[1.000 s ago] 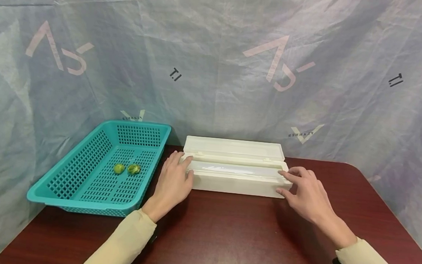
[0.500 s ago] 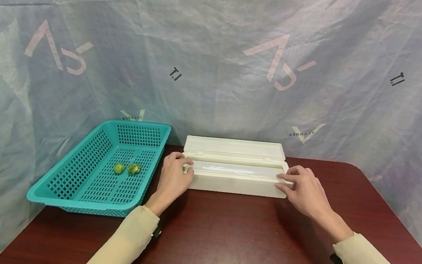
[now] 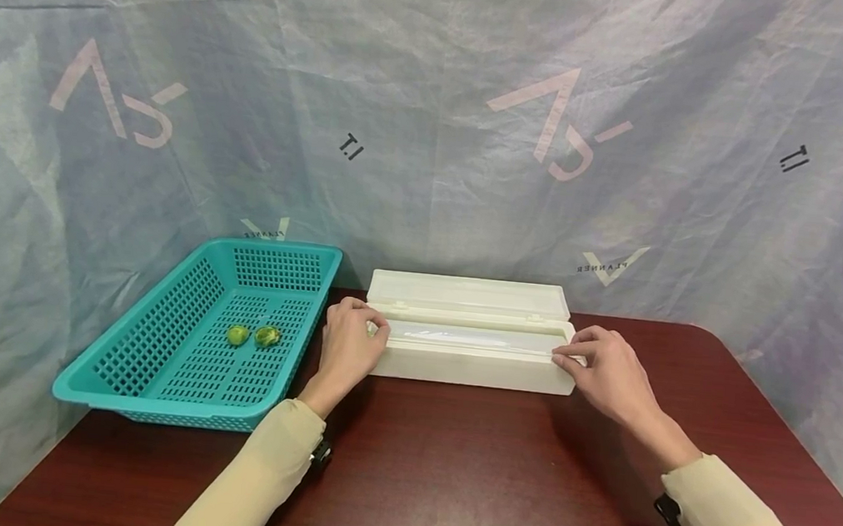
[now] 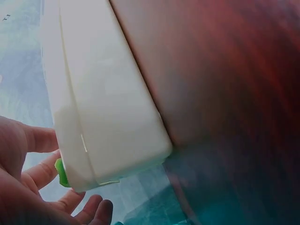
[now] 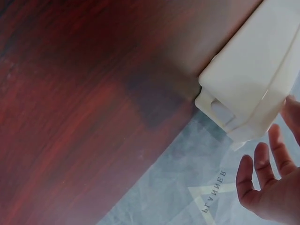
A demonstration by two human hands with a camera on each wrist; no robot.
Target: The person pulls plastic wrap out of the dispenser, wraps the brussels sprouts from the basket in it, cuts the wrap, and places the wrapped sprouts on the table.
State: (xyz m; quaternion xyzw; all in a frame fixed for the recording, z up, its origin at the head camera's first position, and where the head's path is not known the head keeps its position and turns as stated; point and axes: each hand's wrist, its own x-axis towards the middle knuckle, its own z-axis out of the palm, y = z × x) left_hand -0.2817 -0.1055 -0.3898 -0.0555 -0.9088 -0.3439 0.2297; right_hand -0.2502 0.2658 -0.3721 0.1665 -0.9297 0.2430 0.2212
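At the white box (image 3: 472, 371), my left hand (image 3: 349, 345) and right hand (image 3: 613, 377) have brought thumbs nearer forefingers; whether they grip anything, I can't tell.

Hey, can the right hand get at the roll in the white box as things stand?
Likely yes: the white box has its lid swung back, leaving the roll uncovered from above, and the right hand is at the box's right end.

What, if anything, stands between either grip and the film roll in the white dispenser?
Nothing visible blocks the way from above: the lid is folded open behind the film roll. Only the dispenser's front wall stands before it, with the left grip and right grip at its two ends. The teal basket sits left, off that path.
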